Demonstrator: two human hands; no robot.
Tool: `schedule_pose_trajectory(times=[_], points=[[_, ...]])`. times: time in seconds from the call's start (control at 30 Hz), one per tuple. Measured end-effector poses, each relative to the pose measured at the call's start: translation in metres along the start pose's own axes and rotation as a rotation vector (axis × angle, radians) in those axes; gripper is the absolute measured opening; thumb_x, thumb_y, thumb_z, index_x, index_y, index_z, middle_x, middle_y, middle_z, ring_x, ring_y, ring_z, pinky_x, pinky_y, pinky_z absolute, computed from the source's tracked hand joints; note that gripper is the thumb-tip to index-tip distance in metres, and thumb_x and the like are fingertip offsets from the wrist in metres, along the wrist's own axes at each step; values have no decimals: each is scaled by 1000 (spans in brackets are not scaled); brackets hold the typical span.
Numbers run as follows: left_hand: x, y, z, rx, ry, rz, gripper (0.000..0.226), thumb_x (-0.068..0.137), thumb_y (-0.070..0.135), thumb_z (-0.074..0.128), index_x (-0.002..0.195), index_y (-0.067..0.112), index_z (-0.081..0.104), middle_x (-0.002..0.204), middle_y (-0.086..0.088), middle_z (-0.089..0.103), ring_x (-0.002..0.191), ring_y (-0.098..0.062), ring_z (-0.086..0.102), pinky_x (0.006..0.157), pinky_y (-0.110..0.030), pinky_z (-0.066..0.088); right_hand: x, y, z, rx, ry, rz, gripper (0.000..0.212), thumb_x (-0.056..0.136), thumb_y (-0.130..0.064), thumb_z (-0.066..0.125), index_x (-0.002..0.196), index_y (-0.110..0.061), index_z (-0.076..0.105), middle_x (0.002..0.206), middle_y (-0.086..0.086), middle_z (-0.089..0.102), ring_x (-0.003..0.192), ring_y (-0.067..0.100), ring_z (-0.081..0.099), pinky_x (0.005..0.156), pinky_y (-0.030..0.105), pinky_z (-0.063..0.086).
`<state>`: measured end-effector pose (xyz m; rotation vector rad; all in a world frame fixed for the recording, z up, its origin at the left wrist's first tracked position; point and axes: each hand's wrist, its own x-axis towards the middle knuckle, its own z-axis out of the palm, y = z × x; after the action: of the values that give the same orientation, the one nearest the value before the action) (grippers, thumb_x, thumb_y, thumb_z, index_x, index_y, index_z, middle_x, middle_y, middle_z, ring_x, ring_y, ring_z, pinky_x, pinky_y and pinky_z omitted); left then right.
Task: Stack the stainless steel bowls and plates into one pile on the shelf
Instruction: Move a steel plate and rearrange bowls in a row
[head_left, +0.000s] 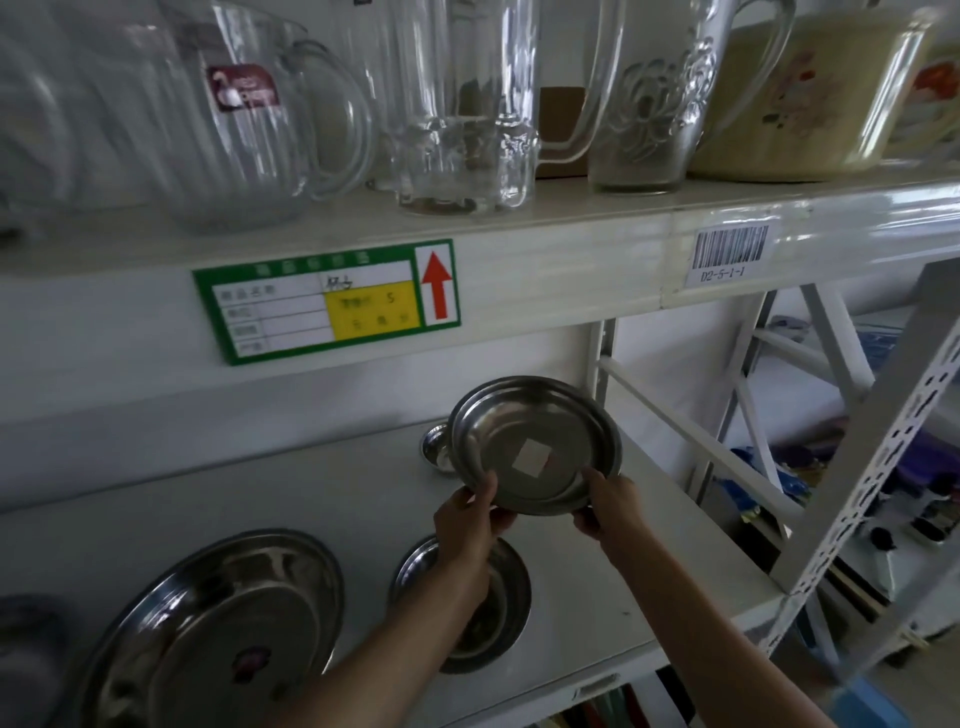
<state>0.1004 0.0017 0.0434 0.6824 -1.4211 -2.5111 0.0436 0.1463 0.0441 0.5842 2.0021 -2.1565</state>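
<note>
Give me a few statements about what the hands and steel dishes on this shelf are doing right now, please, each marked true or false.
1. Both hands hold the steel plates. True: left hand, right hand.
2. The held plates lie flat on the shelf. False: they are lifted and tilted.
3. A large steel dish sits at lower left. True.
4. The small bowl is stacked inside the held plates. False: it sits behind them.
5. Glass pitchers stand on the upper shelf. True.

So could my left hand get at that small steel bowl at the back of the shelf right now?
Probably not yet: the left hand grips the raised steel plates, which hang in front of the small bowl.
</note>
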Motion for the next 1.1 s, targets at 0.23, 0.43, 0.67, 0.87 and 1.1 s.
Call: schedule_pose_trajectory(times=[0.23,0.43,0.67,0.87,1.1], points=[[-22,4,-21,-7,14,10,32,91,18,62,108,-8,63,104,-26,69,92,-34,69,58,-18,59,-23,8,9,15,-14,-28,16,96,-13,48,88,-5,59,50,7,48,35,17,42,37,23,37],[-34,8,-33,-2,5,28,32,89,19,65,114,-2,62,102,-22,72,92,-31,72,64,-26,61,-43,14,16,21,-38,-52,17,97,-15,48,86,-6,57,51,7,49,34,15,42,34,20,37],[-45,13,-46,12,-52,29,59,87,20,68,139,15,41,99,-11,73,86,-23,75,69,-28,61,-56,20,29,-12,-88,-93,19,99,-18,46,101,-4,58,59,8,53,42,15,48,37,22,43],[-45,18,-58,1,-53,61,62,87,16,67,142,16,38,104,-9,71,86,-22,75,77,-32,61,-69,16,41,-12,-128,-155,18,99,-18,45,100,-6,59,60,6,55,42,12,51,39,22,44],[-46,30,-74,-26,22,110,56,87,13,67,137,13,43,110,-17,69,91,-27,74,74,-32,61,-78,14,61,-40,-162,-213,23,99,-27,48,94,-10,63,72,7,64,59,17,61,44,23,47]])
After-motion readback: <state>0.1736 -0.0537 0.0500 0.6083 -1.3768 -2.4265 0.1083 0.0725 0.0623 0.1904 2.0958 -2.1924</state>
